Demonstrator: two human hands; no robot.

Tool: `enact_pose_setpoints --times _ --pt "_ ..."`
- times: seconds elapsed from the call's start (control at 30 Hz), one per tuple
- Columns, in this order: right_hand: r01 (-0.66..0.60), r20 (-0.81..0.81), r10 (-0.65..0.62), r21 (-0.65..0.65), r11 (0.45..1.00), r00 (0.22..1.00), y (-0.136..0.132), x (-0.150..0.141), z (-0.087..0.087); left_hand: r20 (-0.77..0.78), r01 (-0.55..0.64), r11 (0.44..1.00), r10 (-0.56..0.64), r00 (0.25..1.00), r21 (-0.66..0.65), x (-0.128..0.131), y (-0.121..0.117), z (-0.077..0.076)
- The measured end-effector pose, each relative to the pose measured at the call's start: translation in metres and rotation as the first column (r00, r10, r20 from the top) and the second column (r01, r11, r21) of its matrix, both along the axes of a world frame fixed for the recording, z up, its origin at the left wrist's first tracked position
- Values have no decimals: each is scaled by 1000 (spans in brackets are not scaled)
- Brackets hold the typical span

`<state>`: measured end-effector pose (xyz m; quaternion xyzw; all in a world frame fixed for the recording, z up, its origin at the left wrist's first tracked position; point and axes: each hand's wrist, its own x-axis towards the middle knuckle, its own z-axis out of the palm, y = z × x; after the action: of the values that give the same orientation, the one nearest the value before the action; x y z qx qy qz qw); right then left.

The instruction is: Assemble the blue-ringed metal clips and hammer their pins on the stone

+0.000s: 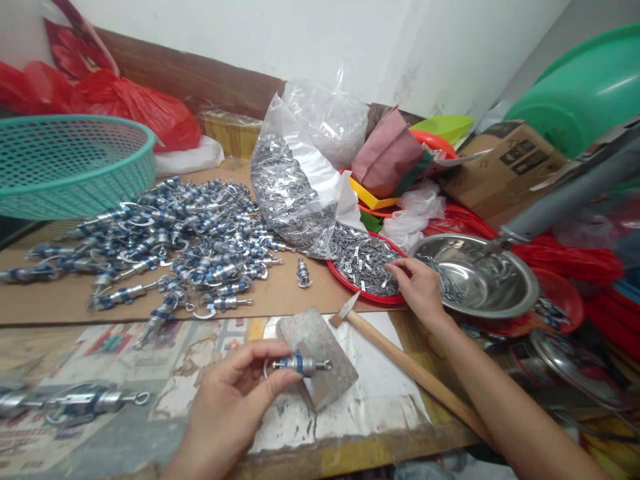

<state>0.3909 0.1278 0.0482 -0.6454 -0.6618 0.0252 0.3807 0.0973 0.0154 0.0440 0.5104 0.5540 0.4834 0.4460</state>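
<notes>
The left hand [240, 393] pinches a fitting [306, 365], lying along the desk's [350, 457] front edge, eyelet [327, 365] rightward; right hand's [421, 290] grip unclear.

We see a white wall [210, 33] rising behind the table [390, 453], smudged low down and meeting a greyer wall [535, 60] at a corner on the right. To the left, a reddish-brown board [200, 73] runs along it, behind a red plastic bag [135, 107]. Opposite, we find a tilted cardboard box [500, 167] near a green basin [590, 87]. The light is pale and even.
</notes>
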Motion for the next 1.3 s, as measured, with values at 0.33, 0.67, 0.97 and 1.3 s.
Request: enact_pose_setpoints --times 0.33,0.67,0.97,1.3 --pt "-527 -575 403 -57 848 712 -102 -133 26 -172 -2 992 24 985 125 11 -10 1" --pt "-588 -625 437 -45 807 647 -104 -129 19 -168 -18 989 43 985 145 9 -9 1" --pt "-651 -185 683 208 730 707 -110 -114 16 133 66 998 -68 989 17 5 -5 10" --pt "-779 293 722 219 588 627 -116 -97 27 -177 239 969 -224 958 67 -5 -4 36"
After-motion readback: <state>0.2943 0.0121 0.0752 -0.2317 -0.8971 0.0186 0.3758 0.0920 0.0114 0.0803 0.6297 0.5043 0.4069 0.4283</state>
